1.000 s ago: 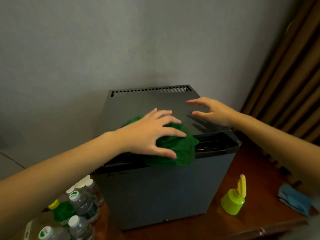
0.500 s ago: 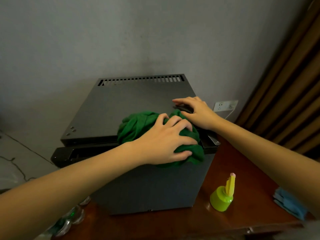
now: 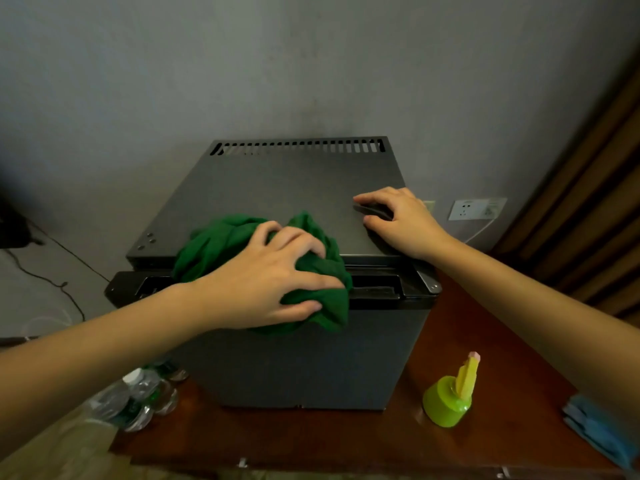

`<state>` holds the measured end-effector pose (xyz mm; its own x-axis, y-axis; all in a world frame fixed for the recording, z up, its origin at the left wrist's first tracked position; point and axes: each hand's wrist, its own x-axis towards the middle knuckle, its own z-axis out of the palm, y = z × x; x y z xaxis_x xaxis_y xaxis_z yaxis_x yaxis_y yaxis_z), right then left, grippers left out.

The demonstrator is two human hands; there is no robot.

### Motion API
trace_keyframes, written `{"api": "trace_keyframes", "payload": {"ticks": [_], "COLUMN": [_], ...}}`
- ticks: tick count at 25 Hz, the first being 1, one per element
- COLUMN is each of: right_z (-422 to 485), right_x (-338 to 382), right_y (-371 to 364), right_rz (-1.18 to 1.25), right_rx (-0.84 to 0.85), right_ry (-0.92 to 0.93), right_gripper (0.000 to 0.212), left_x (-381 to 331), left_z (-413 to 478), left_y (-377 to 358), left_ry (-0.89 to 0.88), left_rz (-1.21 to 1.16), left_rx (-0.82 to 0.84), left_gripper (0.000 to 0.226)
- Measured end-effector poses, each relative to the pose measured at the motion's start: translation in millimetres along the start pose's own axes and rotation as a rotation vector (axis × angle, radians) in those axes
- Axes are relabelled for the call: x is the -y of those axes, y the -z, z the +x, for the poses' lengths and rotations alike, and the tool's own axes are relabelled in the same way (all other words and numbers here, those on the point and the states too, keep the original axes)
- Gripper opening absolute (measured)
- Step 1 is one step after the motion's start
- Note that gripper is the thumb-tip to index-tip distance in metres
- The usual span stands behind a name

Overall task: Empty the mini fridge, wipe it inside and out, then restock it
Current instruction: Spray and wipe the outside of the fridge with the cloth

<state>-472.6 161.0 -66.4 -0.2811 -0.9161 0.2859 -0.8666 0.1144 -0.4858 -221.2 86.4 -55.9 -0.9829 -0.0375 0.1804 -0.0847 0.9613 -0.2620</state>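
- Both hands have dropped since a second ago: the left grip [image 3: 263,282] was spread over the green cloth [image 3: 214,247] and now has its fingers curled into it. The right grip [image 3: 398,223] was hovering and is now planted on the mini fridge [image 3: 294,181].
- Left grip state: closed around a bunch of the cloth, thumb underneath at the front, and the palm looks to be pressing down.
- Right grip state: holds nothing, fingers arched with tips resting on the fridge top near its right edge.
- Likely reason for the right grip: it braces the fridge so wiping doesn't shove it across the surface [image 3: 502,341].
- Cloth position: directly under the left grip, bunched at the front edge of the fridge top and draping over the door's top recess. It lies apart from the right grip.
- Fridge position: stands toward the back of the surface, nearer its left edge, door facing the camera.
- Water bottles [image 3: 138,393] lie at the front left corner of the surface, just beside the fridge. They are probably the emptied stock waiting to go back in.
- Spray bottle [image 3: 450,400] stands near the front edge to the right of the fridge, and the blue cloth [image 3: 595,427] lies at the right edge. Both are in easy reach and untouched.
- Judged step: outside wipe, working the top panel; restocking not yet done.
- Inside of the fridge is not visible, so its state can't be told.
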Motion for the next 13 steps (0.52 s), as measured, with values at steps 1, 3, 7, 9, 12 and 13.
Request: {"api": "trace_keyframes", "payload": {"ticks": [1, 3, 7, 9, 12, 13], "right_z": [-0.1, 0.0, -1.1, -1.2, -2.8, -3.1], "right_x": [0.6, 0.5, -0.1, 0.2, 1.2, 2.0], "right_y": [-0.3, -0.1, 1.4, 1.3, 2.8, 3.2], "right_rz": [-0.008, -0.006, 0.023, 0.013, 0.001, -0.002], "right_rx": [0.000, -0.002, 0.017, 0.025, 0.031, 0.033], "right_ry": [0.002, 0.005, 0.012, 0.018, 0.018, 0.019], "right_gripper": [0.036, 0.035, 0.030, 0.029, 0.030, 0.030], "left_x": [-10.0, -27.8, -32.7, -23.0, 9.4, 21.8], "left_z": [13.6, 40.4, 51.7, 33.3, -16.4, -36.3], "left_y": [-0.8, -2.0, -4.1, -4.2, -3.6, -4.1], "left_ry": [-0.032, -0.088, -0.094, -0.076, 0.027, 0.065], "left_rz": [0.012, 0.002, 0.001, 0.020, 0.012, 0.010], "left_rx": [-0.011, -0.026, -0.021, -0.022, -0.008, -0.012], "left_gripper": [0.040, 0.039, 0.039, 0.041, 0.042, 0.043]}}
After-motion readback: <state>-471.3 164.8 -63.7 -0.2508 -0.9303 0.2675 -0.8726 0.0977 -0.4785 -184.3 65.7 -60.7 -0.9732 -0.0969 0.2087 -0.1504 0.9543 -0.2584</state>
